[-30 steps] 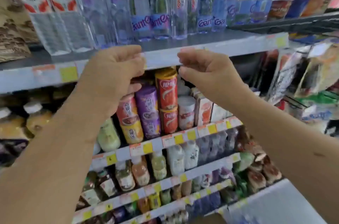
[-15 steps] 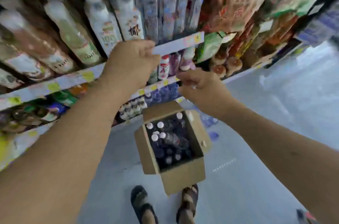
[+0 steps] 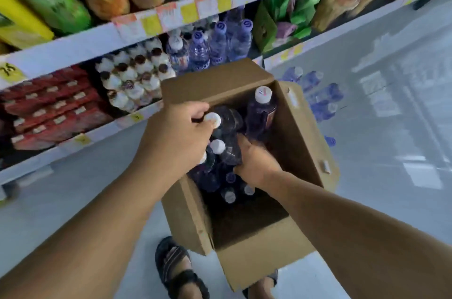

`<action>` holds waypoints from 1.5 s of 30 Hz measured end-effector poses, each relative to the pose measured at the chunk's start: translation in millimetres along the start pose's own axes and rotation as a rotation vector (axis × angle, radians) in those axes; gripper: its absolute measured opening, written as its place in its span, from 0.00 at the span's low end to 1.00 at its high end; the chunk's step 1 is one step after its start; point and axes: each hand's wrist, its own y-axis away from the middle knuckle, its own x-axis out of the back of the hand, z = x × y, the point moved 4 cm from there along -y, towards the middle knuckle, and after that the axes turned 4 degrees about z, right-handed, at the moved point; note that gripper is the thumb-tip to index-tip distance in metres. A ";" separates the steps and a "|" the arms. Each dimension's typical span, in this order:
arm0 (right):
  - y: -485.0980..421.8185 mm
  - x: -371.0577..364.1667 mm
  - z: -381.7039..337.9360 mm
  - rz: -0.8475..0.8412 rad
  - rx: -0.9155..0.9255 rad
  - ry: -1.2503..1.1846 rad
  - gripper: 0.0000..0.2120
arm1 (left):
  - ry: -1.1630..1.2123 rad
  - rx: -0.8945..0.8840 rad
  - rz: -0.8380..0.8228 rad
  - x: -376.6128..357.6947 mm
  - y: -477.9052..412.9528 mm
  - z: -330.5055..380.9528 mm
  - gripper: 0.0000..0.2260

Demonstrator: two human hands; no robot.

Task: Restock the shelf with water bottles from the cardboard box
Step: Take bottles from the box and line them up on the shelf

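both bare forearms stretch forward and down into the brown open-topped cardboard box (image 3: 302, 137), which stands on the pale grey floor (image 3: 367, 139) just ahead of the person's black strapped sandal (image 3: 176, 269). the left hand (image 3: 176, 142) comes in over the box's left wall, knuckles up and wrist bent downward. its thumb and forefinger pinch the neck of a clear plastic water bottle with a white cap (image 3: 212, 119), and the other fingers are curled in beneath. the right hand (image 3: 256, 164) sits deeper in the box, with its thumb lying along the dark body of a second white-capped bottle (image 3: 217, 146). its fingers curl round the far side of that bottle, and their tips are hidden. the two hands lie close together with these bottles between them. more capped bottles (image 3: 228, 196) stand packed in the box below the hands, and one taller upright bottle (image 3: 262, 105) stands at the far corner. beyond the box, the low white shelf (image 3: 102, 132) holds a row of blue-capped water bottles (image 3: 220, 41). a few bluish bottles (image 3: 320, 98) lie on the floor just right of the box.
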 end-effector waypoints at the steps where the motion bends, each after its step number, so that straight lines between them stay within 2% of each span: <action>1: -8.3 -7.5 5.1 0.023 0.020 -0.003 0.35 | 0.007 0.004 0.007 -4.6 -3.1 -5.3 0.09; 4: -15.0 -9.7 11.7 0.083 0.067 -0.036 0.30 | -0.021 0.010 0.042 -11.3 -6.9 -12.2 0.05; 6: -7.1 -0.1 12.3 0.111 0.089 -0.052 0.28 | -0.051 0.028 0.049 -14.6 -5.8 -11.5 0.09; 9: 19.8 34.0 8.2 0.159 0.080 -0.145 0.31 | -0.042 0.029 0.036 -9.3 6.3 2.3 0.14; 13: 92.8 120.9 -24.9 0.279 0.116 -0.359 0.32 | 0.024 0.003 -0.024 17.0 40.4 36.4 0.21; 16: 169.4 212.7 -63.9 0.386 0.197 -0.485 0.34 | 0.078 -0.051 -0.136 53.6 82.9 88.4 0.26; 19: 250.9 308.0 -107.0 0.451 0.277 -0.587 0.31 | 0.207 -0.168 -0.187 106.3 134.4 158.7 0.27; 21: 305.4 369.4 -137.8 0.506 0.359 -0.604 0.28 | 0.297 -0.242 -0.155 149.4 168.5 208.0 0.30; 27: 449.4 517.1 -219.9 0.727 0.543 -0.529 0.31 | 0.366 -0.474 0.066 277.1 262.5 340.9 0.35; 29: 488.5 551.4 -243.8 0.805 0.589 -0.513 0.33 | 0.426 -0.600 0.109 312.0 292.9 376.0 0.33; 33: 549.6 592.6 -282.9 0.912 0.681 -0.533 0.29 | 0.502 -0.735 0.128 368.3 337.5 417.6 0.32; 36: 575.3 604.4 -297.9 0.882 0.762 -0.706 0.30 | 0.593 -0.796 0.068 404.9 360.1 428.5 0.33; 37: 580.4 603.9 -301.0 0.860 0.779 -0.752 0.28 | 0.629 -0.808 0.040 416.6 364.0 429.3 0.33; 40: 598.5 593.7 -318.2 0.829 0.832 -0.811 0.11 | 0.744 -0.836 -0.086 449.4 372.1 431.3 0.34; 43: 612.8 582.8 -342.9 0.862 0.896 -0.843 0.07 | 0.804 -0.880 -0.224 480.8 381.7 430.2 0.33; 45: 622.1 580.5 -362.7 0.851 0.937 -0.874 0.06 | 0.819 -0.924 -0.289 503.1 392.7 427.2 0.29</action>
